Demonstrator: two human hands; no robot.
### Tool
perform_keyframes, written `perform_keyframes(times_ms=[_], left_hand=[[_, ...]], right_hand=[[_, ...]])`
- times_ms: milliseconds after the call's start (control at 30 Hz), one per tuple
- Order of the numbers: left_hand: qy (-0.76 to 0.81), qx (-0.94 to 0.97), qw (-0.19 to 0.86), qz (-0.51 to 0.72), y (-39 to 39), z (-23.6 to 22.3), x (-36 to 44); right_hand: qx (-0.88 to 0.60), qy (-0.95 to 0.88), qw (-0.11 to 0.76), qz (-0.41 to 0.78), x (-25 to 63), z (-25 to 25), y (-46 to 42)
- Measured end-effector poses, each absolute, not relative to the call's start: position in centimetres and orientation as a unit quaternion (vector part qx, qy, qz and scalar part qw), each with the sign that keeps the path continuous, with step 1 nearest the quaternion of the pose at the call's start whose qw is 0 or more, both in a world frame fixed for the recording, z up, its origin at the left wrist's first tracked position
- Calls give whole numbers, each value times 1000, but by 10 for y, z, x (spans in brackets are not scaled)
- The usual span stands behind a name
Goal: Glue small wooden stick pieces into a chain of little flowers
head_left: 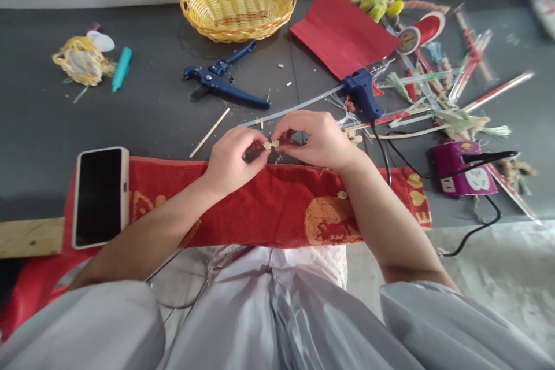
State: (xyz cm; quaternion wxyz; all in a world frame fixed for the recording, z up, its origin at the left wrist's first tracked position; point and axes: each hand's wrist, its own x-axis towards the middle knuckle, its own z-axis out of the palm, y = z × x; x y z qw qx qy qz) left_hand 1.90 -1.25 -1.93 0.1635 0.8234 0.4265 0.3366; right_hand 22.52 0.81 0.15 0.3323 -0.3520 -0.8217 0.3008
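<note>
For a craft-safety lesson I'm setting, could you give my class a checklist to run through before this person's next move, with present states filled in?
1. Small flower-shaped pieces pinched in the left hand and right hand: ok.
2. Blue cutter set down, out of both hands: ok.
3. Translucent stick at the rear of the glue gun: ok.
4. Glue gun hot: cannot tell.
5. Right side of the table tidy: not ok; sticks lie jumbled there.
</note>
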Motion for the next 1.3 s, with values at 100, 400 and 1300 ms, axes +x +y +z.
perform_keyframes(times_ms=[100,400,1300], left_hand=[[421,825,160,342,-12,-19,19],[407,834,130,350,-12,-22,18],[432,833,148,313,-14,-22,17]], right_hand=[[-354,-826,325,295,225,1,8],[-354,-836,319,274,225,-4,9],[-368,-844,274,277,224,-3,8]])
